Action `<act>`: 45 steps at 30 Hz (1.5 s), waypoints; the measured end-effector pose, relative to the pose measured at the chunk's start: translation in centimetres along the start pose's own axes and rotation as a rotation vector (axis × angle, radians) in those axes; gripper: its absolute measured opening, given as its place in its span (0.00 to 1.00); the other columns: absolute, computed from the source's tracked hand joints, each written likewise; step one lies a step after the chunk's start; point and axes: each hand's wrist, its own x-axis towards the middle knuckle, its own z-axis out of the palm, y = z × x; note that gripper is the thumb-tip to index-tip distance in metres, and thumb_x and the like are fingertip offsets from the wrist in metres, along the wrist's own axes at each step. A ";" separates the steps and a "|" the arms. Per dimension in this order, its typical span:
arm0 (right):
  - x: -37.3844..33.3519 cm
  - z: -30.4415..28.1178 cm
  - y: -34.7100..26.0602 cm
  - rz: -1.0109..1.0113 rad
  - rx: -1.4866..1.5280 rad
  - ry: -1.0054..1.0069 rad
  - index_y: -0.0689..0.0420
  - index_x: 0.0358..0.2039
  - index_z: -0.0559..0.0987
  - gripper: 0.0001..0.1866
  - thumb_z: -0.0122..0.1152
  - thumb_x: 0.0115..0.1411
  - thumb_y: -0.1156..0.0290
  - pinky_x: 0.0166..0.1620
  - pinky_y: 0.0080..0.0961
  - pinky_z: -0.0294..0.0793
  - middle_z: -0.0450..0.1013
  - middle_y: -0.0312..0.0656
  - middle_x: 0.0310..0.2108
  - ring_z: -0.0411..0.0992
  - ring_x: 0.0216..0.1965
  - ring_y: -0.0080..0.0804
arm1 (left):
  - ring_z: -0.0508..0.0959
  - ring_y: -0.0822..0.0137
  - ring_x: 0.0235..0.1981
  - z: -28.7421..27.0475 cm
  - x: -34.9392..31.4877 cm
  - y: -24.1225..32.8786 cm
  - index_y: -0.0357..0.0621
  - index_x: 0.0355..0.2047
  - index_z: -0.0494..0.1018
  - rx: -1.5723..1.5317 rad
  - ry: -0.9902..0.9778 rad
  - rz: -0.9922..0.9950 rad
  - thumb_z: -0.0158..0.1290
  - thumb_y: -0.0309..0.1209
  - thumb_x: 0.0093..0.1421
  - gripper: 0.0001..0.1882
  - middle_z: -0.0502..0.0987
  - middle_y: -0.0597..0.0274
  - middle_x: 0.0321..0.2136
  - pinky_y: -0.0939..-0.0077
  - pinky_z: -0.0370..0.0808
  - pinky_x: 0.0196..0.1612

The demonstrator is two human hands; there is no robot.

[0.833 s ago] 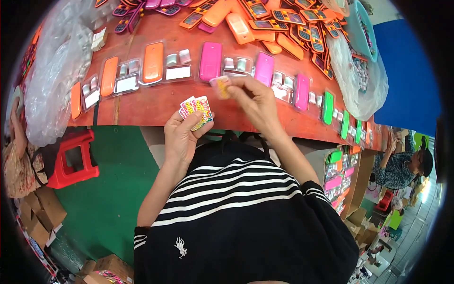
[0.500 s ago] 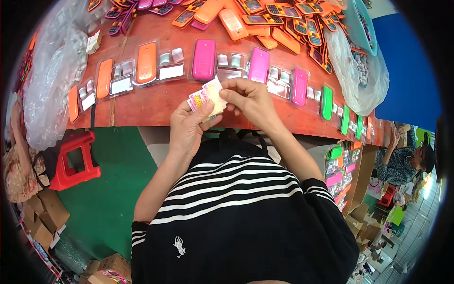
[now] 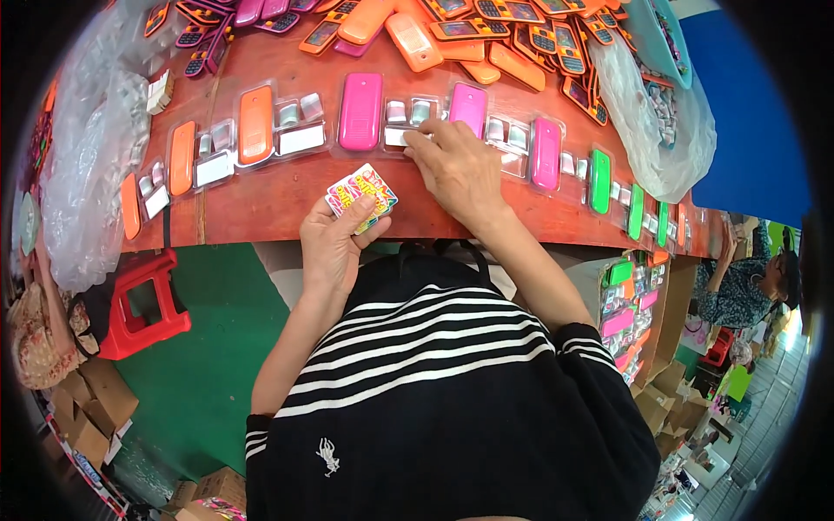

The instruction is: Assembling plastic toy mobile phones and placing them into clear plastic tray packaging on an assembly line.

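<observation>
My left hand (image 3: 334,241) holds a small stack of colourful printed cards (image 3: 363,193) just above the table's near edge, thumb on top. My right hand (image 3: 459,169) reaches over the clear plastic tray beside a magenta toy phone (image 3: 360,113). Its bent fingertips are at the right end of a white card (image 3: 395,137), which lies at the tray's lower compartment. Above that card sit two small silvery pieces (image 3: 420,111). The fingers partly cover the card and the neighbouring tray, which carries a pink toy phone (image 3: 468,106).
More trays with orange phones (image 3: 255,126) stand left, pink and green phones (image 3: 600,181) right. Loose orange phones (image 3: 414,42) are heaped at the back. Plastic bags (image 3: 91,182) flank the red table (image 3: 261,204). A red stool (image 3: 143,304) and another person (image 3: 738,291) are at the sides.
My right hand has left the card stack and moved up and right to the tray, where a white card now shows. My left hand has shifted slightly left and down with the stack.
</observation>
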 end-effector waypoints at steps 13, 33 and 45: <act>5.2 3.6 -5.0 -0.293 0.316 -0.094 0.59 0.41 0.73 0.18 0.52 0.47 0.76 0.41 0.31 0.65 0.72 0.40 0.38 0.68 0.40 0.36 | 0.79 0.67 0.32 -3.0 -2.4 2.0 0.37 0.37 0.70 -0.065 0.128 0.110 0.55 0.23 0.55 0.10 0.76 0.57 0.32 0.73 0.81 0.33; -2.8 -6.2 0.9 0.309 0.591 0.019 0.61 0.35 0.76 0.07 0.55 0.54 0.78 0.30 0.20 0.71 0.74 0.38 0.27 0.72 0.29 0.27 | 0.79 0.67 0.32 1.3 -0.3 0.3 0.36 0.38 0.70 0.012 -0.128 -0.046 0.55 0.25 0.55 0.10 0.77 0.57 0.33 0.74 0.81 0.33; -7.1 -5.5 6.5 0.078 -0.068 0.105 0.55 0.38 0.76 0.14 0.59 0.47 0.76 0.31 0.27 0.72 0.73 0.39 0.34 0.72 0.30 0.36 | 0.78 0.64 0.38 4.9 0.8 -1.6 0.33 0.42 0.67 0.013 -0.296 -0.212 0.49 0.23 0.58 0.12 0.75 0.54 0.37 0.71 0.80 0.39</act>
